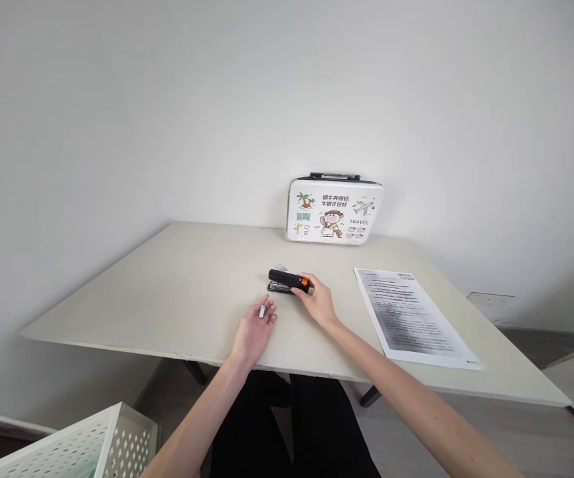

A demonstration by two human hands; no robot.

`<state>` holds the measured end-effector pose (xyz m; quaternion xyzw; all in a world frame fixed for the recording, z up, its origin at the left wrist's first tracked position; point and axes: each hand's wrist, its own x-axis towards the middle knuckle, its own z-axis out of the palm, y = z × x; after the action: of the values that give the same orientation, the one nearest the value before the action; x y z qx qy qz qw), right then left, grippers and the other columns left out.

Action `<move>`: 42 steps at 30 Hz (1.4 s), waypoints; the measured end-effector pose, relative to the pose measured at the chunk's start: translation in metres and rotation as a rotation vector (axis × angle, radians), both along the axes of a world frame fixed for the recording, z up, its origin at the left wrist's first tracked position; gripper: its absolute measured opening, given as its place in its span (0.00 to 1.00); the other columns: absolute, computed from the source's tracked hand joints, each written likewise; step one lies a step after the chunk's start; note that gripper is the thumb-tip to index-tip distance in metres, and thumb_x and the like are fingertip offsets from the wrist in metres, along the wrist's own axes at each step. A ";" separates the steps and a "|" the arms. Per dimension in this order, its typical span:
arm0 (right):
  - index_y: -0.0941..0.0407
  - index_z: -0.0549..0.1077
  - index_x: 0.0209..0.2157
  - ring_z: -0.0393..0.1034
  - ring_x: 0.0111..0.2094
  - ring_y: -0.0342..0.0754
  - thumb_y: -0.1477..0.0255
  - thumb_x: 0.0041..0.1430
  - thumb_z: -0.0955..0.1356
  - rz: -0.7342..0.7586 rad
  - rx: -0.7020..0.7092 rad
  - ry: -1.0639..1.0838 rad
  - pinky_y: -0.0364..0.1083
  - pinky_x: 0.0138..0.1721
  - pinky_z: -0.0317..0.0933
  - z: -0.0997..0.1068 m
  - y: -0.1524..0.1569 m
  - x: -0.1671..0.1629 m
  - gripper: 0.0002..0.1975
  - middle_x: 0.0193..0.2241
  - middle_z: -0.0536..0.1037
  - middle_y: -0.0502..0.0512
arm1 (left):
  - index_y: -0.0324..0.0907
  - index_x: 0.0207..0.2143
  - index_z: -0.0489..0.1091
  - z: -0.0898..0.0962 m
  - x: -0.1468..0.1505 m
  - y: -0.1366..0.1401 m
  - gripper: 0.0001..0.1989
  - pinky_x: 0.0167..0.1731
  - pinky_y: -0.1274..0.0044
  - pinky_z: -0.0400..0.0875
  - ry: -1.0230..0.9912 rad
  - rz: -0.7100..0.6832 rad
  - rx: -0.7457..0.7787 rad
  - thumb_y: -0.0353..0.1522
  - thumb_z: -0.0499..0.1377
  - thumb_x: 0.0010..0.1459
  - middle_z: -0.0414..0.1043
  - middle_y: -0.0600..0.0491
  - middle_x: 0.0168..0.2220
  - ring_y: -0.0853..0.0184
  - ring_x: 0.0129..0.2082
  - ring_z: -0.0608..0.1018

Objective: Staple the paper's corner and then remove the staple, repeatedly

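Note:
A black stapler (287, 279) with an orange patch near its rear end lies on the table, its front pointing left. My right hand (318, 300) grips its rear end, thumb on the near side and fingers on the far side. Just left and nearer to me, my left hand (255, 332) is turned palm up with the fingers partly curled. A small grey strip of staples (262, 311) rests at those fingers. Just behind the stapler lie more small grey pieces (280, 267) that look like staple strips, partly hidden by it.
A white case (335, 211) with cartoon prints and a black handle stands against the wall at the table's back. One printed sheet (411, 315) lies to the right on the pale table (167, 285). A white perforated basket (110, 438) is below at the lower left.

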<state>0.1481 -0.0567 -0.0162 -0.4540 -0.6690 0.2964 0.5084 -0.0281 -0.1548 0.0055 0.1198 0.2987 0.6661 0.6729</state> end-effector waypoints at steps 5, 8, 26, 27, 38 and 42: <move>0.51 0.75 0.48 0.76 0.47 0.54 0.63 0.59 0.71 0.055 0.024 -0.091 0.54 0.54 0.67 -0.003 0.018 -0.024 0.16 0.47 0.83 0.53 | 0.39 0.48 0.74 0.000 -0.001 0.000 0.14 0.37 0.78 0.75 -0.003 0.003 -0.029 0.22 0.58 0.61 0.77 0.45 0.46 0.67 0.41 0.81; 0.50 0.74 0.48 0.77 0.47 0.53 0.65 0.59 0.71 0.054 0.016 -0.116 0.53 0.53 0.68 -0.006 0.028 -0.040 0.15 0.46 0.83 0.52 | 0.39 0.49 0.74 0.000 -0.002 -0.001 0.14 0.38 0.77 0.75 0.000 0.002 -0.028 0.23 0.58 0.62 0.77 0.43 0.50 0.66 0.44 0.81; 0.56 0.72 0.52 0.69 0.52 0.61 0.67 0.65 0.70 -0.022 0.116 -0.317 0.59 0.56 0.60 0.008 0.065 -0.085 0.16 0.49 0.79 0.64 | 0.38 0.50 0.74 0.000 -0.002 -0.001 0.13 0.45 0.75 0.77 0.033 0.025 -0.071 0.28 0.53 0.68 0.76 0.40 0.54 0.61 0.52 0.81; 0.57 0.71 0.54 0.68 0.54 0.62 0.66 0.66 0.69 -0.027 0.135 -0.314 0.59 0.57 0.59 0.012 0.060 -0.082 0.17 0.52 0.77 0.66 | 0.38 0.51 0.73 0.001 -0.002 0.000 0.13 0.47 0.74 0.77 0.027 0.027 -0.068 0.29 0.52 0.69 0.76 0.39 0.55 0.60 0.55 0.80; 0.52 0.75 0.51 0.69 0.53 0.56 0.59 0.68 0.70 0.502 0.489 -0.516 0.55 0.55 0.64 0.027 -0.025 -0.035 0.16 0.49 0.77 0.60 | 0.34 0.55 0.72 0.009 -0.002 0.004 0.19 0.53 0.66 0.76 0.084 -0.058 -0.003 0.35 0.51 0.71 0.79 0.39 0.47 0.55 0.52 0.81; 0.54 0.76 0.48 0.70 0.51 0.54 0.60 0.70 0.68 0.451 0.477 -0.533 0.54 0.54 0.64 0.026 -0.030 -0.036 0.13 0.47 0.78 0.59 | 0.33 0.55 0.73 0.011 -0.005 0.005 0.19 0.50 0.69 0.77 0.152 -0.100 0.000 0.35 0.52 0.71 0.79 0.40 0.46 0.57 0.49 0.82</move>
<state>0.1121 -0.0867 0.0096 -0.2266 -0.9096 0.1092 0.3307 -0.0331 -0.1496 0.0168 0.1848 0.3422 0.6207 0.6808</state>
